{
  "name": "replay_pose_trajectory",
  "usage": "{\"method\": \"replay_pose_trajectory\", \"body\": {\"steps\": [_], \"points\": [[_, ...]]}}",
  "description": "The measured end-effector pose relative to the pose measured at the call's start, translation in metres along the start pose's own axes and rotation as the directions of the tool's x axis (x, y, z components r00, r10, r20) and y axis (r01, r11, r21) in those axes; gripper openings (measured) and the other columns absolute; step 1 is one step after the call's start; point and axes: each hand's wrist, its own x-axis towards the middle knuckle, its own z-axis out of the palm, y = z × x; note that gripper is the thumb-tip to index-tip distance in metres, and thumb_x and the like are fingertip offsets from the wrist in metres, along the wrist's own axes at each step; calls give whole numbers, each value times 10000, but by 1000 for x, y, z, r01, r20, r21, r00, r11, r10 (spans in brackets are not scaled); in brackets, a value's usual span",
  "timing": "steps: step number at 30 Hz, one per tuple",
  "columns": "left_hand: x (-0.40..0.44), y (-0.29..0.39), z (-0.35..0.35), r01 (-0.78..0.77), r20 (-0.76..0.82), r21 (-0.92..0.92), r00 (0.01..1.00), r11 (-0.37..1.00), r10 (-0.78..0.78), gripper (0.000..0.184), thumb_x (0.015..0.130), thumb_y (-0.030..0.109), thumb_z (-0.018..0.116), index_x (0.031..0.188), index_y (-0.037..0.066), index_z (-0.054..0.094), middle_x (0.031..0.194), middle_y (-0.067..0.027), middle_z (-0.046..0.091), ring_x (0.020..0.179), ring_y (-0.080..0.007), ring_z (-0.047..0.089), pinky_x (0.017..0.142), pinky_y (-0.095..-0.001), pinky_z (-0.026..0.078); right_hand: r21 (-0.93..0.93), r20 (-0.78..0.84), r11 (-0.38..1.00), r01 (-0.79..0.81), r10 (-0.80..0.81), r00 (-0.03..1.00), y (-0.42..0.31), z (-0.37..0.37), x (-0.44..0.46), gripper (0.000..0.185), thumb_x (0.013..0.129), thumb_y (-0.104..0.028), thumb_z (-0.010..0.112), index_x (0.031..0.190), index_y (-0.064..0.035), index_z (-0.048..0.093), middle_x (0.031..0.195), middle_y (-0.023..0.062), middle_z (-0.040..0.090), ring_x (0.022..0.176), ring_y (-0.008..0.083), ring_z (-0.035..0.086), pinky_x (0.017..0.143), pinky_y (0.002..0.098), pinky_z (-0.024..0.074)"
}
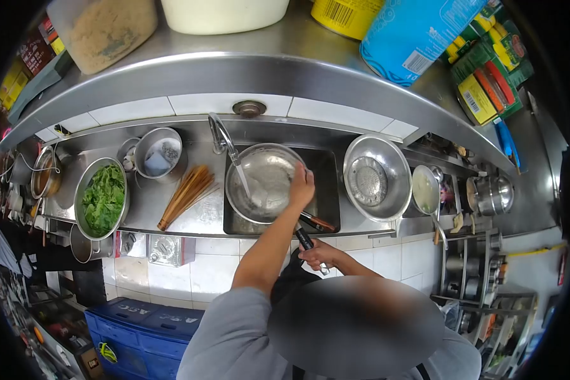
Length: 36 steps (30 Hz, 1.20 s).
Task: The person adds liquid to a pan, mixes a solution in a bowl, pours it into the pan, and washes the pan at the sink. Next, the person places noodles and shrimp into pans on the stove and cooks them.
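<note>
A round metal pan (263,174) is tilted in the dark sink (326,171), with water from the curved tap (220,136) running into it. My right hand (320,254) is closed around its black handle (304,238), close to my body. Across the pan's right side reaches my left hand (302,186), its fingers curled at the rim. Whatever lies under those fingers is hidden. Next to the pan handle, a brown-and-black handle (318,221) sticks out over the sink's front; what it belongs to is covered by the pan.
Left of the sink lie a bamboo brush (187,196), a pot (159,152) with a cloth-like item, and a bowl of leafy greens (103,199). A large metal basin (378,177) stands to the right. Overhead, a steel shelf (247,60) holds tubs and cans. A blue chest (142,326) is low at left.
</note>
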Motion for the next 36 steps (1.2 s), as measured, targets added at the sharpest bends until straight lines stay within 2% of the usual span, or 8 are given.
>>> {"method": "replay_pose_trajectory", "body": {"steps": [14,17,21,24,25,26,32,36], "points": [[8,-99,-168,-466,298,824,840,322,453,351,956,231,543,1287,151,630,1328,-62,627,1284,-322,527,1087,-492,375,-895,-382,443,-43,-714,586,10,-21,-26,270,805,-142,664,1029,-1,611,779,232,641,808,417,663,732,526,485],[27,-118,-161,-21,-126,292,990,956,60,343,957,152,457,1251,123,630,1195,-126,690,1126,-308,647,940,-381,521,-883,-449,435,-178,-672,589,1,-10,-47,303,809,-119,637,1100,-47,591,846,261,671,821,465,644,741,562,499],[86,-166,-218,408,277,-871,869,276,-410,441,996,444,492,1257,91,527,1406,-186,516,1276,-378,492,1034,-589,445,-875,-483,395,-279,-699,527,9,-16,-78,263,806,-107,604,1063,-75,559,777,235,668,744,450,653,692,558,511],[101,-131,-264,395,449,-639,888,660,-96,332,911,224,705,1176,53,601,1203,-163,636,1121,-308,608,993,-464,508,-860,-509,427,-281,-667,545,9,-25,-112,249,823,-141,540,1069,-118,570,815,174,688,763,394,677,683,538,518],[77,-36,-270,133,364,209,909,969,-203,313,953,182,623,1228,39,582,1181,-139,635,1102,-261,608,962,-374,518,-850,-523,442,-287,-631,573,13,-32,-119,277,831,-145,539,1107,-158,567,876,132,697,794,374,684,676,520,528],[90,-92,-288,324,385,-603,919,730,-89,279,971,175,547,1200,25,600,1173,-110,638,1048,-233,626,908,-345,530,-846,-528,433,-310,-603,598,10,-34,-131,319,824,-155,556,1140,-190,557,889,93,687,806,356,685,667,503,536],[119,-54,-247,309,62,121,946,944,-317,350,910,270,569,1091,-10,678,1097,-160,690,1059,-283,648,907,-377,539,-897,-435,417,-150,-767,471,60,-81,-181,281,773,-173,603,1048,-190,549,794,92,647,769,356,669,631,504,514],[23,-39,-179,87,-99,989,991,-123,-94,296,891,222,575,1054,9,699,1041,-147,709,1024,-299,660,903,-392,537,-827,-388,497,263,-843,372,157,-132,-248,167,801,-86,629,961,-115,591,718,131,619,683,352,609,613,462,452]]}}
